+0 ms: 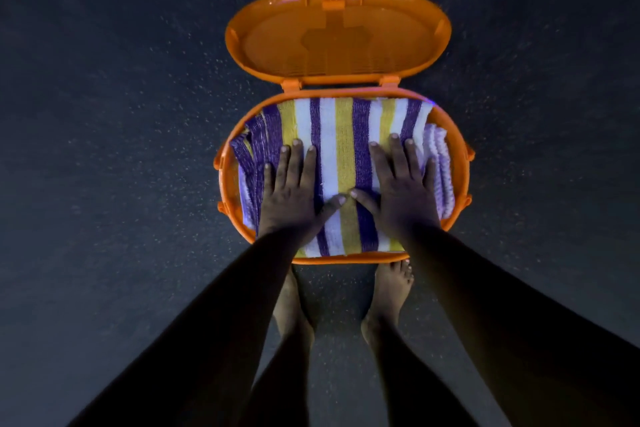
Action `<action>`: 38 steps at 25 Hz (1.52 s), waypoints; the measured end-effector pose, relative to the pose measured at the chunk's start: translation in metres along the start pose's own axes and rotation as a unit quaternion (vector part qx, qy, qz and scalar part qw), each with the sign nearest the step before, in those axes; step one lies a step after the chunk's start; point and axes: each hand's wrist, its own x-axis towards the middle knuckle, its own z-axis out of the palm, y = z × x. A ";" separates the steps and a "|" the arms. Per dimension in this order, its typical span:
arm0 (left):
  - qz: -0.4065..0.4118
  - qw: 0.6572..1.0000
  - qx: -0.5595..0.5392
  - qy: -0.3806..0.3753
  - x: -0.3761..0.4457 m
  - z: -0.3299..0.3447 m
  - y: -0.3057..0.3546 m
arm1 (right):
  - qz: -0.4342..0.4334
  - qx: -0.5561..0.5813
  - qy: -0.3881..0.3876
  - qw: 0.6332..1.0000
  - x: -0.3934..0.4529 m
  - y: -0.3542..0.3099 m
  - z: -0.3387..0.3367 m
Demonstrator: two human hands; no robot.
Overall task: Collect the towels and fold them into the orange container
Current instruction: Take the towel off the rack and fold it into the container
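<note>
An oval orange container (460, 163) stands on the dark floor with its hinged lid (337, 36) swung open at the far side. A folded towel (346, 135) with purple, white and yellow stripes fills the top of it. More folded towel edges show at the left (247, 156) and right (440, 156) inside the rim. My left hand (292, 187) lies flat on the towel's left half, fingers straight and spread. My right hand (398, 184) lies flat on the right half, the same way. The two thumbs nearly meet in the middle.
Dark speckled floor (121, 114) surrounds the container on all sides. My two bare feet (391, 291) stand just in front of the container's near rim, partly hidden by my forearms.
</note>
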 end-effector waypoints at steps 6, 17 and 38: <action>-0.082 0.979 -0.118 -0.143 -0.014 -0.123 0.013 | 0.047 0.089 -0.066 0.993 -0.021 -0.029 -0.120; -0.335 0.841 -0.418 -0.078 0.165 -0.147 -0.055 | 0.107 0.165 -0.090 0.976 0.142 -0.103 -0.164; -0.299 0.685 -0.662 0.055 0.065 -0.280 -0.043 | 0.299 0.735 0.113 0.598 0.034 -0.163 -0.317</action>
